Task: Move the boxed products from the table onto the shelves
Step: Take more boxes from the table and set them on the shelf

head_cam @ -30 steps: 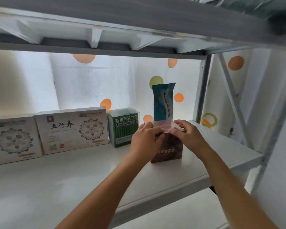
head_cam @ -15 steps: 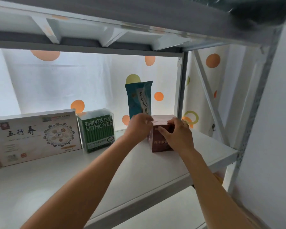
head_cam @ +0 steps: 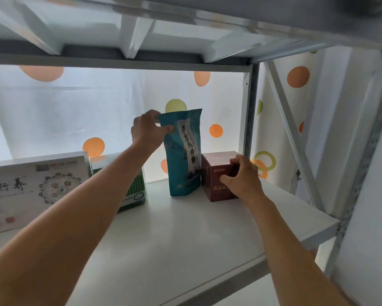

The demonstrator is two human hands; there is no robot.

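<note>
Left hand: the left hand (head_cam: 148, 129) sits at centre frame, slightly above the middle, pinching the upper left corner of the teal pouch (head_cam: 184, 153), thumb on the front face and the other fingers curled behind the top edge.
Teal pouch: stands upright on the white shelf (head_cam: 185, 235), tilted a little, its base just left of the dark red box (head_cam: 216, 175) and touching or nearly touching that box's left side; black characters run down a pale strip on its front.
Right hand: the right hand (head_cam: 243, 180) is right of centre, closed around the right front corner of the dark red box, thumb on the front face, fingers wrapped over the top right edge.
Dark red box: rests on the shelf near its back right corner, just beside the grey upright post (head_cam: 249, 111); the hand covers part of its front label.
Green box: the green box (head_cam: 134, 191) stands to the left of the pouch, apart from it, largely hidden behind the left forearm.
White box: the wide white box (head_cam: 33, 191), with black characters and a round pattern, stands at the left edge of the frame, touching or just beside the green box.
Backdrop: a white curtain (head_cam: 110, 102) with orange and green dots hangs behind the shelf.
Overhead: the underside of the upper shelf (head_cam: 141, 29) fills the top of the frame.
</note>
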